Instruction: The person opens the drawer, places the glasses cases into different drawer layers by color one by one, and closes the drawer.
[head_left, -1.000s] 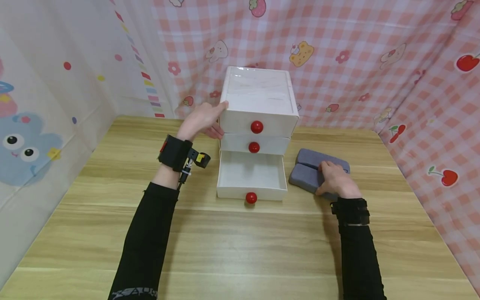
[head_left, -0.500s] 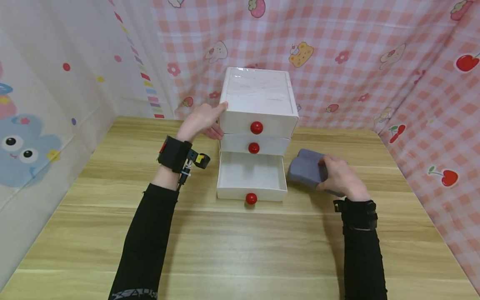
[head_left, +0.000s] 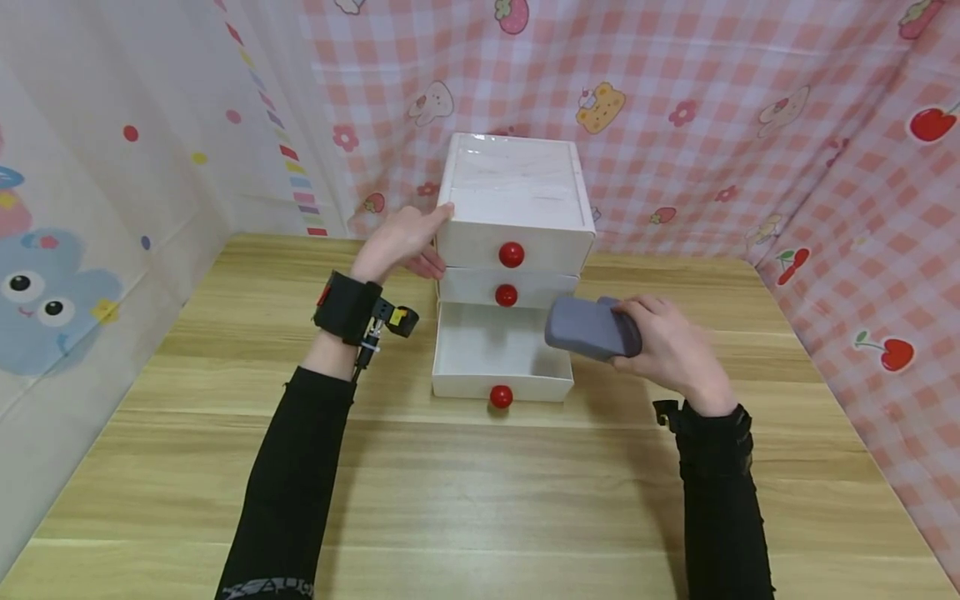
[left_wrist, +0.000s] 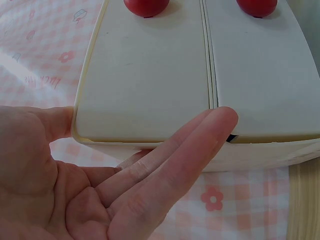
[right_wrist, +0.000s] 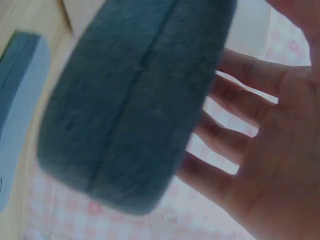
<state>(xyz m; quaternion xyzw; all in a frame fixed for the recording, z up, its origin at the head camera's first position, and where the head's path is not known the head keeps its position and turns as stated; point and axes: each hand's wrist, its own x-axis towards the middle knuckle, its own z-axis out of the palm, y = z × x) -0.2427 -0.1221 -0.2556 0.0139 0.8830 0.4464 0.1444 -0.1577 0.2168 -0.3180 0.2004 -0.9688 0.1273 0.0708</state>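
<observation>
A grey-blue glasses case (head_left: 588,327) with a long seam is held in my right hand (head_left: 678,354), raised over the right side of the pulled-out bottom drawer (head_left: 480,350). In the right wrist view, the glasses case (right_wrist: 135,105) fills the middle, with several fingertips along its edge. My left hand (head_left: 405,242) rests on the left side of the white drawer cabinet (head_left: 517,187). Seen from the left wrist, the thumb touches the cabinet's (left_wrist: 150,80) edge and the fingers lie straight along its side. A second grey-blue case (right_wrist: 22,95) lies on the table, mostly hidden behind my right hand in the head view.
Red round knobs (head_left: 512,254) mark the drawers; the top and middle ones are pushed in. The wooden table (head_left: 450,500) meets a pink checked curtain (head_left: 675,167) behind and to the right, and a white one (head_left: 165,92) at left.
My right hand has taken up one glasses case from the table and carried it left and upward to the open drawer. The left hand has stayed at the cabinet.
</observation>
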